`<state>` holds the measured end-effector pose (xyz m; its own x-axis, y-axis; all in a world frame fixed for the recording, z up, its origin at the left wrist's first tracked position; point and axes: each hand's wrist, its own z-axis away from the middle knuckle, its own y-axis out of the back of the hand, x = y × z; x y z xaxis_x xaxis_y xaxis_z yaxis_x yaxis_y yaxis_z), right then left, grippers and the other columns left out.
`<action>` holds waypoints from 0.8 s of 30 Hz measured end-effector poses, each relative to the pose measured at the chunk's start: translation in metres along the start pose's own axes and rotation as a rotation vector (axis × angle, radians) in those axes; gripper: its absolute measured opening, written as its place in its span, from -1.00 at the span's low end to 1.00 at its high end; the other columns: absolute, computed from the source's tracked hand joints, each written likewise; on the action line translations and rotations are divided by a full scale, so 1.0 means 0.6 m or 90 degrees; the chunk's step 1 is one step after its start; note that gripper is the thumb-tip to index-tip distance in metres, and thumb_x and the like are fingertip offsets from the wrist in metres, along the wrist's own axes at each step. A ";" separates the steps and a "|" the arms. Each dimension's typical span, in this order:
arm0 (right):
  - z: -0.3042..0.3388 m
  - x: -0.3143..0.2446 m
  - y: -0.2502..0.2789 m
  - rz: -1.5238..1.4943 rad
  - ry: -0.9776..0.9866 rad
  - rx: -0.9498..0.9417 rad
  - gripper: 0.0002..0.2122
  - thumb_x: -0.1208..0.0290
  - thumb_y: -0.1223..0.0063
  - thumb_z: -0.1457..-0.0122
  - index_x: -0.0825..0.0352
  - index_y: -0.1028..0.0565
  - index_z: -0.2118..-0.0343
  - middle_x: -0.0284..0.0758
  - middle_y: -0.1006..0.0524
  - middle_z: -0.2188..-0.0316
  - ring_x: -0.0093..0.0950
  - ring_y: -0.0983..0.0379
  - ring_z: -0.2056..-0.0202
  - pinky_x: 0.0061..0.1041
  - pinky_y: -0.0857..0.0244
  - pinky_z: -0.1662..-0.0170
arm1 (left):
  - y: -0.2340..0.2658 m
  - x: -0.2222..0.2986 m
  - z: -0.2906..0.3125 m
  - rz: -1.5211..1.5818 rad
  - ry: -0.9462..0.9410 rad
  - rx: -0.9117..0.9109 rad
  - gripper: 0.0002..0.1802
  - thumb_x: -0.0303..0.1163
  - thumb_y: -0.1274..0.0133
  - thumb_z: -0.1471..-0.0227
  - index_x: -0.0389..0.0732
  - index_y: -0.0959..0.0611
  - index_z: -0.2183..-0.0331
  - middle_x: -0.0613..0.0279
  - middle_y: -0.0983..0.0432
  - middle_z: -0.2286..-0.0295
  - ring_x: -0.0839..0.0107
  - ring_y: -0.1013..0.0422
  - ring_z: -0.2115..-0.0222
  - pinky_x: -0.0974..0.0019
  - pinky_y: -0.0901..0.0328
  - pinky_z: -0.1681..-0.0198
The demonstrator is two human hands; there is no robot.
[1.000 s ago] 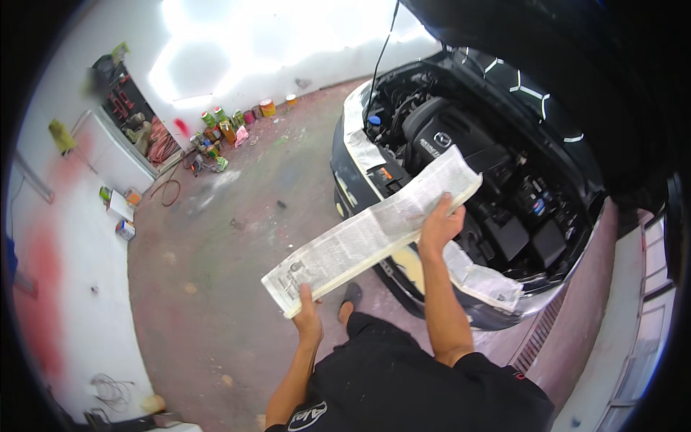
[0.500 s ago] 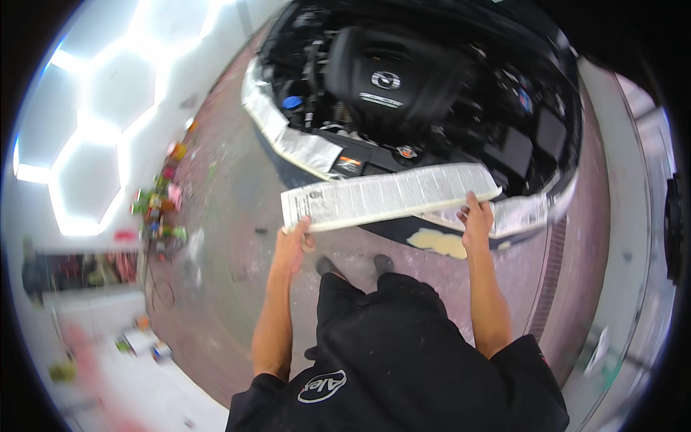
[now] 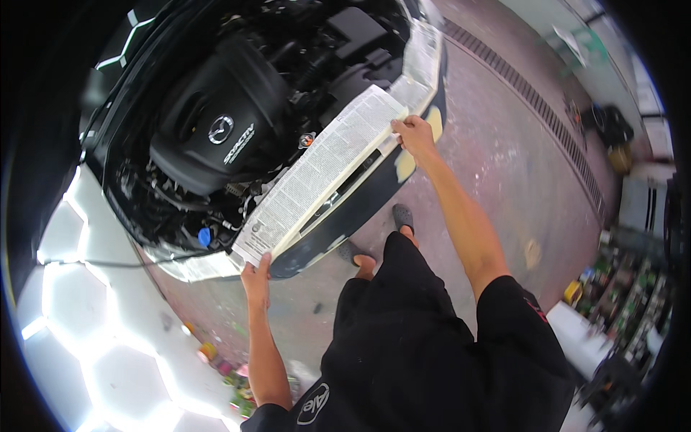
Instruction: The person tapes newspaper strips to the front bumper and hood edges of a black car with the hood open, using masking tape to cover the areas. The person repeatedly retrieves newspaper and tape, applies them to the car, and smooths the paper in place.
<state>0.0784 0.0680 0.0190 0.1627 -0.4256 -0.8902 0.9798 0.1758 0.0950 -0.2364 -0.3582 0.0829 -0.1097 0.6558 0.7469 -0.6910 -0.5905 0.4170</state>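
A long folded strip of newspaper [image 3: 324, 165] with a pale, tape-like near edge stretches along the front of a dark car, over the inner side of its bumper [image 3: 338, 234]. My left hand [image 3: 257, 282] pinches the strip's near-left end. At the far-right end, my right hand [image 3: 415, 137] grips it between thumb and fingers. Paper strips cover the car's edge at both sides: one beyond my right hand [image 3: 422, 61], another left of my left hand [image 3: 196, 268]. Whether the held strip is stuck down, I cannot tell.
The open engine bay shows a black engine cover [image 3: 216, 119] and a blue cap [image 3: 204, 236]. A long floor grate [image 3: 536, 101] runs along the right. Several small items stand by the lit wall at lower left; a cluttered rack [image 3: 626, 302] is at right.
My view has turned and come nearer to the car. The newspaper strip, held in front of the bumper before, now lies along the car's front edge. Both hands still hold its ends.
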 end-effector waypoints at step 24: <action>-0.031 0.138 0.020 0.406 0.195 0.205 -0.75 0.16 -0.29 -0.30 0.10 -0.82 0.08 -0.27 -0.69 0.10 -0.18 -0.66 0.03 -0.14 -0.52 -0.04 | -0.031 -0.132 -0.033 -0.216 -0.164 -0.104 -0.60 -0.31 -0.25 -0.38 -0.47 -0.73 -0.04 -0.05 -0.74 0.05 0.22 -0.59 0.04 0.18 -0.40 -0.13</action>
<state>0.1015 0.0513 -0.0615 0.7130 -0.0558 -0.6990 0.7006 0.0174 0.7133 -0.2290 -0.3899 0.0053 0.3098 0.6486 0.6953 -0.7632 -0.2665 0.5887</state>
